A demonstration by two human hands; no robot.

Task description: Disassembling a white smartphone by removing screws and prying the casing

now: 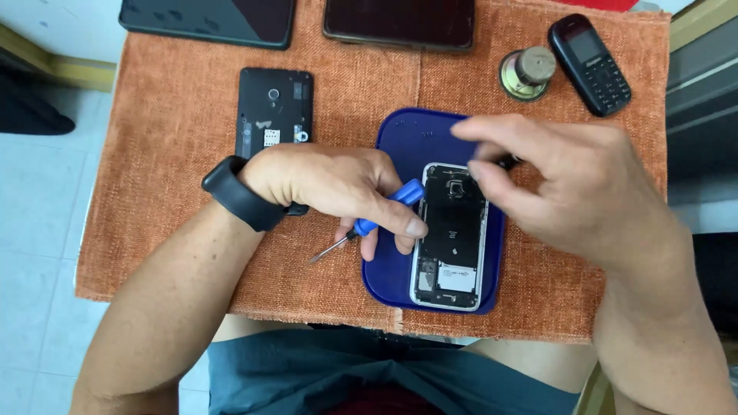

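From the head camera, you look straight down at an orange cloth mat [330, 100] on the bench. In the middle lies a dark blue tray [392, 280], and on it rests an opened phone [452, 238] with its back cover off, so the black inner plate and the small parts are bare.

Your left hand [323, 184] is closed around a small screwdriver [365, 223] with a blue handle; its thin metal tip points down-left over the mat, away from the phone. The thumb of this hand touches the left edge of the phone frame.

Your right hand [569, 180] hovers above the top right corner of the phone. Its thumb and forefinger are pinched together, perhaps on something very small and dark, but I cannot tell what it is.

The phone is probably light, stiff and thin, and the open inside looks fragile. I think it is better to take it by the silver side frame, not by the inner plate. The frame may be slippery, and the tray rim helps to keep it in place.

Around it, well apart, you see a separate black back cover [274, 107], two dark tablets [207, 19] at the top edge, a small round speaker [529, 73] and a black keypad phone [590, 63].
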